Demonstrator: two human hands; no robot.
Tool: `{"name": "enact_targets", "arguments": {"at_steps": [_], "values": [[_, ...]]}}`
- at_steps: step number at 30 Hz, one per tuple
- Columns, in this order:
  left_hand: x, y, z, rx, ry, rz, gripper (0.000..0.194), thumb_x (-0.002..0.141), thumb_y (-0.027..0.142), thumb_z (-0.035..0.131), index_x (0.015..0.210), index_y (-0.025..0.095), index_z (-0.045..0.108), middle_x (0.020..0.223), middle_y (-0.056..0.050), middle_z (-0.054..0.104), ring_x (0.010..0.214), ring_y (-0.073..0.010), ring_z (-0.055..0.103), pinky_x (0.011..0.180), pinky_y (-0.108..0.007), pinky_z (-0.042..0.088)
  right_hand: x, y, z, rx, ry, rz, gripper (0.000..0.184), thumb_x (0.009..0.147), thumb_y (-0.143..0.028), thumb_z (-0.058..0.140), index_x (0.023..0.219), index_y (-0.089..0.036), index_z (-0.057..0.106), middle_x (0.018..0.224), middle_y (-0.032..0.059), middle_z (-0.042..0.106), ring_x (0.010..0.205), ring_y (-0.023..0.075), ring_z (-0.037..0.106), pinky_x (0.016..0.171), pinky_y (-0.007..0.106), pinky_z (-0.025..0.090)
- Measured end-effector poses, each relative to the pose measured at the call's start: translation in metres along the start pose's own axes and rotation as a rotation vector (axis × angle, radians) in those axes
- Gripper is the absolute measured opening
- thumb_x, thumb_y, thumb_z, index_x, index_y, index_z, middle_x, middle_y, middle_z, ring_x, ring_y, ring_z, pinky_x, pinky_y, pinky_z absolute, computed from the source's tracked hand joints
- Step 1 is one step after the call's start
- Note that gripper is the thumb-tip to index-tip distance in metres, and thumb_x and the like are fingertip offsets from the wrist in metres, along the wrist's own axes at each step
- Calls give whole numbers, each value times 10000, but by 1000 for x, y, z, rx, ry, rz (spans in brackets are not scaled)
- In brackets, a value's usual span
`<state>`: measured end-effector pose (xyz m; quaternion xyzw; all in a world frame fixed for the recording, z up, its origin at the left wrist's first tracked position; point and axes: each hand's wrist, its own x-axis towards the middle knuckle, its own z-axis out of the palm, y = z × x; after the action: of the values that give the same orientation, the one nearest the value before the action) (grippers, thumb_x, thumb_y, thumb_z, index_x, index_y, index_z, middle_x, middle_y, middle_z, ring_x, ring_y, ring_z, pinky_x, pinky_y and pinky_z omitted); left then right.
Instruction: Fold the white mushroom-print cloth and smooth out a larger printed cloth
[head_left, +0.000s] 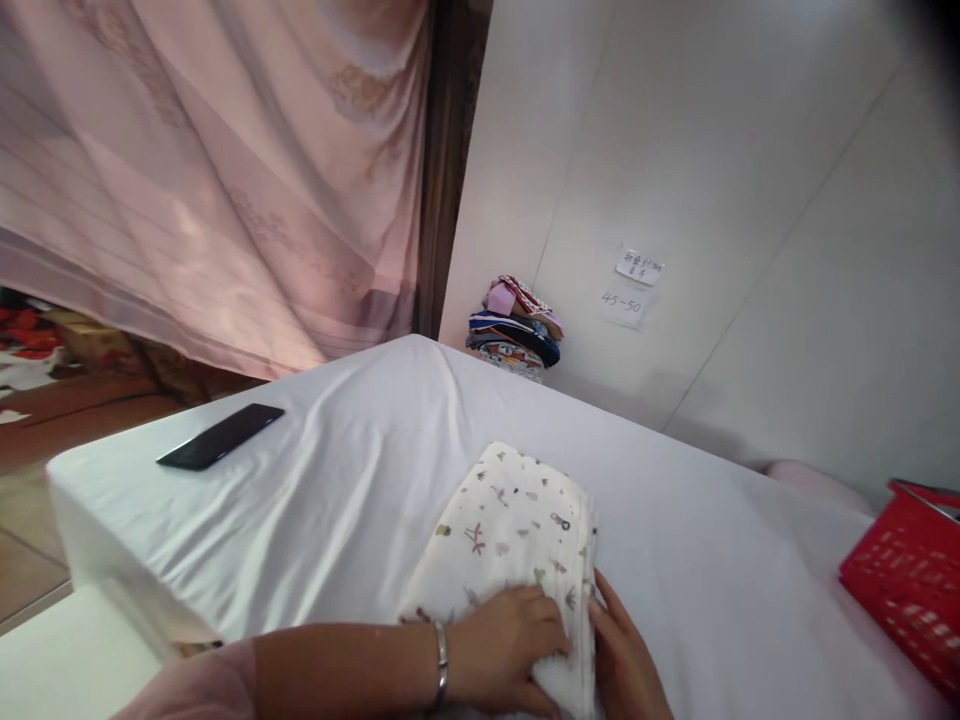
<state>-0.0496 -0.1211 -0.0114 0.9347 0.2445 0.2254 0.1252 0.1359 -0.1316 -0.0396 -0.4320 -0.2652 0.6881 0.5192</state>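
A folded white cloth (517, 510) with a small scattered print lies on the white-covered bed or table, its layers stacked along the right edge. My left hand (510, 645), with a silver bangle at the wrist, is on top of the near part of the cloth. Its fingers are bent and closed on the fabric, and the thumb is low at the frame's bottom. My right hand (628, 650) lies along the cloth's right edge, fingers stretched out and touching the layered side. Its thumb is not clearly seen.
A black phone-like slab (221, 437) lies at the left. Folded clothes (515, 325) are stacked by the wall beyond the far edge. A red perforated basket (911, 580) stands at right. Paper notes (637, 268) stick to the wall. A pink curtain (247, 150) hangs at the left.
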Motion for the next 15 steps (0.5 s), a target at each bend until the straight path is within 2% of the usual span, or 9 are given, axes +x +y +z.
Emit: {"name": "enact_targets", "arguments": {"at_steps": [5,8,10,12,15], "values": [[0,6,-8,-255,59,-135,261,839,422,476,893,189,581,868,-21,600,854,-145,531,816,-248,390,-3,0,7,-33,25,-59,839,659,-377,720,1360,-224,284,1076,63,632,1017,241,566,838,343,457],[4,8,-15,-486,101,-306,292,870,401,408,868,182,600,854,-21,610,815,-144,544,758,-247,418,-3,1,8,-56,21,-100,844,680,-422,692,1375,-234,251,1104,69,618,1012,242,569,841,356,460],[8,7,-30,-626,184,-438,326,855,435,412,874,174,606,861,-24,625,803,-155,555,727,-255,437,-5,1,9,-89,27,-110,813,706,-457,658,1377,-260,243,1151,66,594,1020,241,565,848,366,457],[10,2,-56,-684,364,-594,370,823,484,434,866,161,609,842,-32,641,803,-178,564,720,-276,451,-8,0,10,-130,36,-115,786,724,-475,633,1376,-276,242,1194,60,567,1043,233,553,873,366,444],[-7,-21,-103,-603,784,-971,484,801,564,393,821,129,603,730,-57,640,750,-217,581,665,-307,470,-13,-2,11,-183,24,-141,772,727,-466,634,1372,-268,259,1237,63,534,1089,222,523,919,352,414]]}}
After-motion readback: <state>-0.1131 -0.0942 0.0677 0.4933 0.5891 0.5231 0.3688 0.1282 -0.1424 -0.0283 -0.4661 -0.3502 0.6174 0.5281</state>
